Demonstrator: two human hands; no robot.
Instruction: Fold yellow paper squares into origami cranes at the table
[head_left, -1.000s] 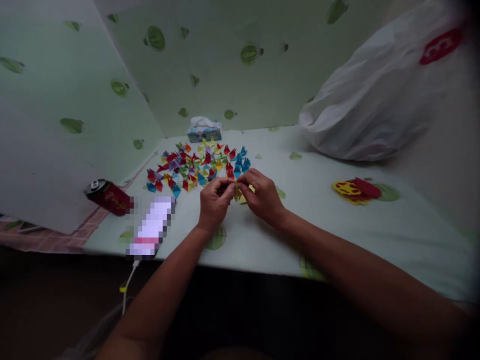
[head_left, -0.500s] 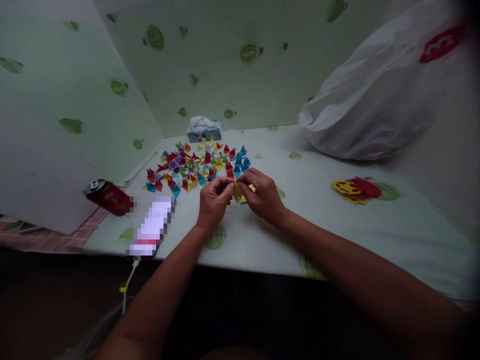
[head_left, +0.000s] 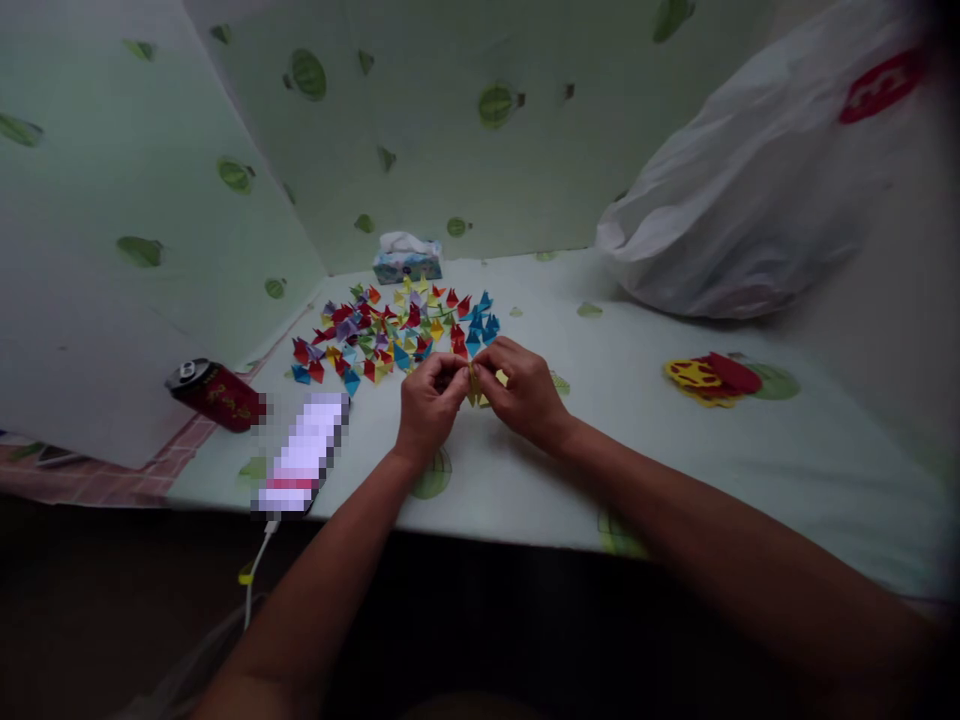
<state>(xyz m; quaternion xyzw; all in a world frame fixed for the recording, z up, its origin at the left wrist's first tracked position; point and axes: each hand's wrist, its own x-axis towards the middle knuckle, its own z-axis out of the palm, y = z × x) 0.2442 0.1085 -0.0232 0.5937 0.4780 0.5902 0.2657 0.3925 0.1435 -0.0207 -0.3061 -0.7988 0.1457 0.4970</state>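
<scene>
Between my two hands is a small piece of folded yellow paper (head_left: 474,388), pinched from both sides. My left hand (head_left: 429,402) grips its left side with thumb and forefinger. On the other side, my right hand (head_left: 523,388) pinches it the same way, the fingertips of both hands nearly touching. The hands partly cover the paper, so its full shape is hidden. Just beyond them lies a spread of small folded paper figures (head_left: 381,335) in red, blue, yellow, green and purple. More yellow paper shows under my right hand.
A phone (head_left: 306,452) with a white cable lies left of my hands, near the table's front edge. Past it stands a dark red can (head_left: 219,396). A tissue box (head_left: 408,262) is at the back. To the right are red and yellow cut-outs (head_left: 709,380) and a white plastic bag (head_left: 720,220).
Both hands keep their pinch on the yellow paper, with only a slight shift of the fingers. The surrounding things have stayed in place.
</scene>
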